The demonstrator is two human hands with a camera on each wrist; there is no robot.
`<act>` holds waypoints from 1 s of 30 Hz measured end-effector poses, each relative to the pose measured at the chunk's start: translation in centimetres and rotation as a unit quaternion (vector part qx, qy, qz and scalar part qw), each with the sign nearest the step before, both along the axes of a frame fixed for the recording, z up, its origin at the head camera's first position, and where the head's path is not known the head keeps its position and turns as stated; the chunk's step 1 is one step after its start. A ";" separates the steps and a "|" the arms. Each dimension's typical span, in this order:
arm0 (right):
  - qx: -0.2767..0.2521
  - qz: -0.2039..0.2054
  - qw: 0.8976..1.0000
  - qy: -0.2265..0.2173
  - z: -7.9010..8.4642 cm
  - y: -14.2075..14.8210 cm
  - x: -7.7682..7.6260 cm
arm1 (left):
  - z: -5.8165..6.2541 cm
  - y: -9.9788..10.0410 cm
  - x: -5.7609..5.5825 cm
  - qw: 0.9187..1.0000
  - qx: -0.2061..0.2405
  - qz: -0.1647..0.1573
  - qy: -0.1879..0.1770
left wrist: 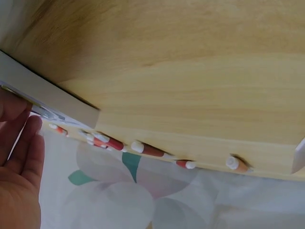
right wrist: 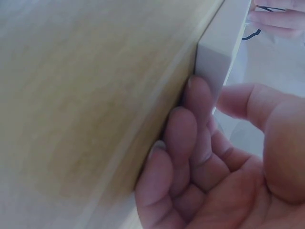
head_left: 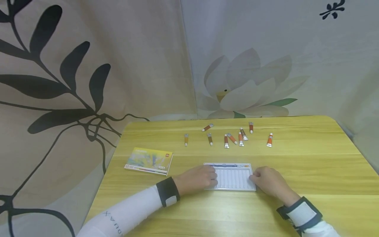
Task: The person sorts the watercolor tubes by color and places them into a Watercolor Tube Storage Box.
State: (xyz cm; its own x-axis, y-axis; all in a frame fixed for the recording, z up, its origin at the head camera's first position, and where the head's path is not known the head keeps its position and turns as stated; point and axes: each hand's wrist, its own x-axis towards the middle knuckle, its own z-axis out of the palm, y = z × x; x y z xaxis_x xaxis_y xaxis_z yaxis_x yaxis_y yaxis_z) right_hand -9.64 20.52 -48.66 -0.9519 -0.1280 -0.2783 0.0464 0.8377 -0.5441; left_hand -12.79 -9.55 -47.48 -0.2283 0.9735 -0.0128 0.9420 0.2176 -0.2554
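A shallow white tray [head_left: 234,190] with narrow slots lies on the table, a thin paintbrush [head_left: 231,166] along its back. My left hand [head_left: 197,179] is over the tray's left end, fingers bent down into it; I cannot tell what those fingertips hold. In the left wrist view the thumb [left wrist: 12,106] is right at the tray's rim, the other fingers close beside it. My right hand [head_left: 270,182] grips the tray's right end. The right wrist view shows its curled fingers [right wrist: 181,129] against the tray's outer wall [right wrist: 217,52], the thumb on the rim.
Several small paint tubes [head_left: 226,141] in brown, red, orange and ochre lie scattered towards the back of the wooden table [head_left: 189,217]. A yellow paint box [head_left: 149,160] lies to the left. Behind the table hangs a printed curtain [head_left: 148,65].
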 end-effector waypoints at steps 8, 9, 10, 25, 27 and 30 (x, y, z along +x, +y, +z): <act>0.001 0.002 1.000 0.000 -0.1 -0.1 -0.1 | -0.4 -0.3 0.0 1.000 0.017 0.005 0.001; 0.000 0.002 1.000 0.000 -0.1 -0.1 -0.1 | -0.5 -0.3 0.0 1.000 0.017 0.002 0.007; 0.000 0.002 1.000 0.000 -0.1 -0.1 -0.1 | -0.5 -0.4 0.1 1.000 0.017 0.000 0.013; -0.003 0.003 1.000 0.004 0.0 0.0 -0.1 | -0.6 -0.4 1.0 0.994 -0.049 0.003 0.098; -0.002 0.004 1.000 0.004 0.0 0.0 -0.1 | -0.7 -0.4 1.2 0.993 -0.059 0.005 0.102; -0.001 0.002 1.000 0.000 -0.1 0.0 -0.1 | -0.7 -0.5 1.4 0.993 -0.064 0.009 0.094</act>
State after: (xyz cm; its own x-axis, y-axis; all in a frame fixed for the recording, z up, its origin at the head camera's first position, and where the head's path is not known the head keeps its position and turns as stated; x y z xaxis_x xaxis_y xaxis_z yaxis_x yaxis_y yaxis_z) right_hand -9.78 20.53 -48.72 -0.9516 -0.1313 -0.2781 0.0438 0.8373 -0.5450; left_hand -11.40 -10.00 -48.17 -0.2563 0.9622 -0.0926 0.8713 0.1885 -0.4531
